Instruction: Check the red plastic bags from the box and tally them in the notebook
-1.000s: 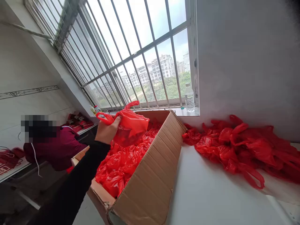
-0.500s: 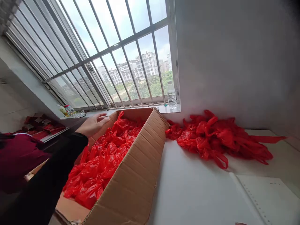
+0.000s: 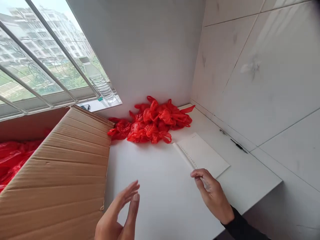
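across lower frame, left hand (image 3: 121, 213) and right hand (image 3: 212, 196) empty, digits apart; we should avoid snagging box (image 3: 62, 173) or paper (image 3: 203, 153).

Two hands (image 3: 213, 196), one box (image 3: 75, 166), one bottle (image 3: 100, 81), one notebook (image 3: 206, 155), one pen (image 3: 238, 146), one worktop (image 3: 150, 170); red bags (image 3: 153, 123) too bunched to count.

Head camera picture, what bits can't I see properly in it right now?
All in the head view:
- Red bags on the table: crumpled plastic hides whether anything is inside.
- Cardboard box: cut off by the left and bottom edges; its tall side hides most of its inside.
- Notebook: the right hand covers its near corner.
- Left hand: the bottom edge cuts off its wrist.
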